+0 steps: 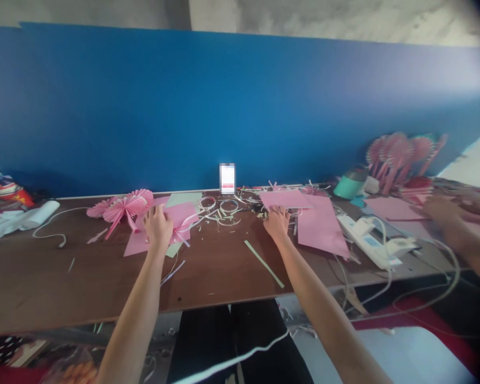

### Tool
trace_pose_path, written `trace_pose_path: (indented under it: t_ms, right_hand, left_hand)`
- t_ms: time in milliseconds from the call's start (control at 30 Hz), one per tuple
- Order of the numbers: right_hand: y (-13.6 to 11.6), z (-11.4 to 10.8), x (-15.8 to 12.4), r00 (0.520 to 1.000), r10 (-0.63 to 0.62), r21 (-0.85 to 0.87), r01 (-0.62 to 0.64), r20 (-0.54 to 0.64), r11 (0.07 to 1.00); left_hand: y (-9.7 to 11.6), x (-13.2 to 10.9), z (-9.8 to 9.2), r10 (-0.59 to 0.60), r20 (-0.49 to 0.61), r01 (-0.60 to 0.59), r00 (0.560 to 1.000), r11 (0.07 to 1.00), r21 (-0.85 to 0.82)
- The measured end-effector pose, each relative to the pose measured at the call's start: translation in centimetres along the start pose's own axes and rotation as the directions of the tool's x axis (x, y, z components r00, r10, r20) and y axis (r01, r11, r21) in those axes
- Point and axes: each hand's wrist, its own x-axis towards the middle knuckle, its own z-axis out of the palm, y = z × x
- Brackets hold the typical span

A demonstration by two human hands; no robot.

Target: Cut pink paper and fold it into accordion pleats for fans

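Observation:
My left hand [158, 226] lies on a pink paper sheet [180, 216] left of centre, fingers curled over it beside a pink ribbon bow [184, 226]. My right hand [277, 221] reaches to the near edge of another pink sheet [284, 199], fingers bent down among paper scraps; what they pinch is hidden. A larger pink sheet [322, 226] lies just right of that hand. Folded pink paper fans [124, 207] rest behind my left hand.
The brown table [64, 277] stands against a blue wall. A phone [228, 178] leans at the back. Rings and paper strips [220, 208] litter the middle. A white power strip [368, 242], a teal bottle [350, 184] and more fans [396, 154] sit right. Another person's arm [460, 229] reaches in there.

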Motion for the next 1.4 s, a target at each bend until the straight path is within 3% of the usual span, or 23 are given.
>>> trace_pose_path:
  t_ms: [133, 200, 267, 333, 400, 433, 500, 533, 633, 767, 933, 1033, 1167, 1200, 1267, 1333, 1400]
  right_hand:
    - [-0.8, -0.6, -0.2, 0.993, -0.096, 0.049, 0.099, -0.064, 0.994]
    - [-1.6, -1.1, -0.6, 0.968, -0.237, 0.083, 0.244, -0.084, 0.966]
    - [-2.6, -1.5, -1.2, 0.929, -0.365, 0.105, 0.370, -0.067, 0.923]
    - [-3.6, -1.8, -1.7, 0.868, -0.495, 0.119, 0.494, -0.027, 0.861]
    - [-4.4, -1.8, -2.1, 0.806, -0.592, 0.123, 0.587, 0.003, 0.800]
    - [-4.6, -1.8, -2.3, 0.776, -0.631, 0.120, 0.625, 0.010, 0.771]
    - [-4.8, -1.8, -2.4, 0.725, -0.689, 0.112, 0.684, 0.008, 0.721]
    - [-4.8, -1.8, -2.5, 0.711, -0.703, 0.108, 0.699, 0.001, 0.707]
    - [-4.7, -1.8, -2.4, 0.699, -0.715, 0.110, 0.712, -0.013, 0.694]
    - [-4.7, -1.8, -2.2, 0.713, -0.701, 0.129, 0.697, -0.020, 0.705]
    - [-4.6, -1.3, -2.0, 0.742, -0.671, 0.146, 0.666, -0.020, 0.732]
    - [-4.5, -1.0, -2.0, 0.751, -0.659, 0.140, 0.656, -0.027, 0.742]
    - [-4.3, -0.7, -1.8, 0.783, -0.621, 0.149, 0.618, -0.030, 0.772]
    - [-4.2, -0.6, -1.7, 0.800, -0.598, 0.159, 0.596, -0.040, 0.787]
    - [-3.9, -0.5, -1.6, 0.839, -0.536, 0.204, 0.543, -0.094, 0.814]
    - [-3.5, -0.5, -1.4, 0.875, -0.445, 0.300, 0.484, -0.190, 0.822]
    - [-3.0, -0.7, -1.3, 0.904, -0.315, 0.439, 0.418, -0.289, 0.795]
  left_hand:
    - [3.3, -0.8, -0.3, 0.135, 0.136, -0.111, 0.981, 0.979, -0.170]
    - [5.8, -1.8, 0.2, 0.158, 0.280, -0.052, 0.947, 0.934, -0.354]
    - [8.6, -3.1, 1.3, 0.167, 0.453, 0.131, 0.876, 0.820, -0.556]
    - [11.3, -4.2, 2.8, 0.196, 0.596, 0.384, 0.779, 0.602, -0.700]
    - [13.5, -5.0, 4.5, 0.239, 0.700, 0.569, 0.673, 0.436, -0.697]
    - [14.3, -5.3, 5.3, 0.241, 0.709, 0.602, 0.663, 0.391, -0.696]
    - [15.3, -5.4, 6.9, 0.213, 0.684, 0.591, 0.698, 0.369, -0.718]
    - [15.6, -5.3, 7.7, 0.142, 0.659, 0.575, 0.738, 0.379, -0.725]
    - [15.6, -4.8, 9.6, 0.019, 0.592, 0.535, 0.806, 0.403, -0.742]
    - [14.9, -4.5, 10.5, -0.037, 0.565, 0.519, 0.824, 0.448, -0.728]
    - [13.7, -4.7, 9.3, 0.033, 0.532, 0.422, 0.846, 0.569, -0.706]
    - [12.9, -4.6, 8.2, 0.095, 0.556, 0.393, 0.826, 0.611, -0.688]
    - [11.4, -3.9, 7.0, 0.157, 0.696, 0.495, 0.701, 0.596, -0.633]
    - [11.0, -3.7, 6.8, 0.160, 0.706, 0.486, 0.690, 0.620, -0.616]
    - [9.9, -3.4, 6.3, 0.129, 0.653, 0.386, 0.746, 0.716, -0.582]
    - [9.0, -3.5, 6.1, 0.101, 0.520, 0.191, 0.848, 0.857, -0.478]
    - [8.5, -3.7, 6.0, 0.129, 0.399, 0.007, 0.908, 0.946, -0.323]
